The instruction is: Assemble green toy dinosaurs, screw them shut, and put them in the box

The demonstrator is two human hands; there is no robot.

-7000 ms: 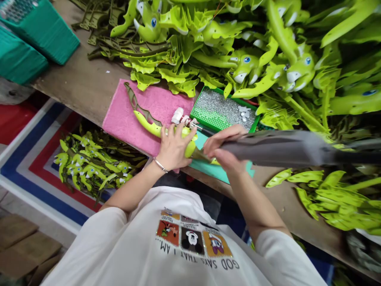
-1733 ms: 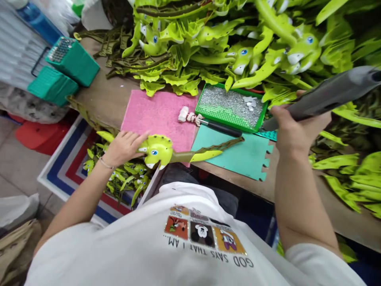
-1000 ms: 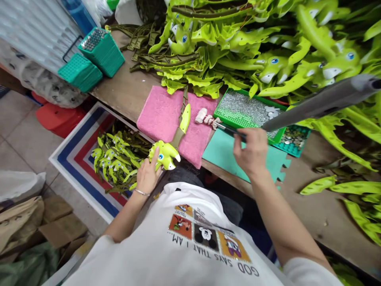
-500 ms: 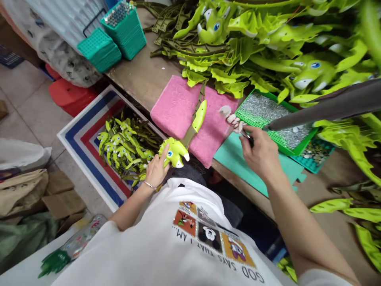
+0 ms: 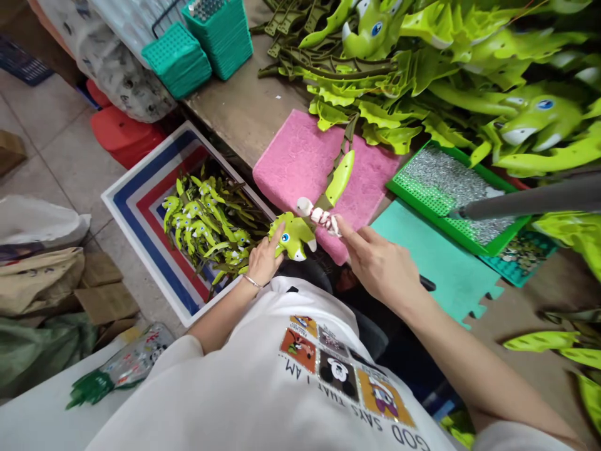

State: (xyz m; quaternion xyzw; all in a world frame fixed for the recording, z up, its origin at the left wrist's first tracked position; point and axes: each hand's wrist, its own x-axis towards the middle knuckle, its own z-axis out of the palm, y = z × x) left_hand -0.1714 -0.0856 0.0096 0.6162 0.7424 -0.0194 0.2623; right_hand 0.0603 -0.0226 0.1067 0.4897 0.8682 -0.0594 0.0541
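My left hand (image 5: 263,260) grips a lime-green toy dinosaur head (image 5: 295,235) with a blue eye and white horn tips, its index finger lying along the top. A dark green strip with a lime piece (image 5: 342,177) runs from behind the head over the pink folded towel (image 5: 293,160). My right hand (image 5: 385,266) is closed round a dark-handled tool (image 5: 323,219), whose white end is bound with reddish cord. That end is over the strip, just beside the head; whether it touches is hard to tell.
A green tray (image 5: 399,188) of small silver metal pieces sits right of the towel, near a teal foam mat (image 5: 422,244). Lime dinosaur parts (image 5: 422,81) pile up behind. A striped bin (image 5: 129,216) holds more heads at left. A dark pole (image 5: 530,202) juts in from the right.
My right hand has brought the tool left and down, from above the mat to beside the dinosaur head. My left hand still holds the head. The view has shifted slightly.
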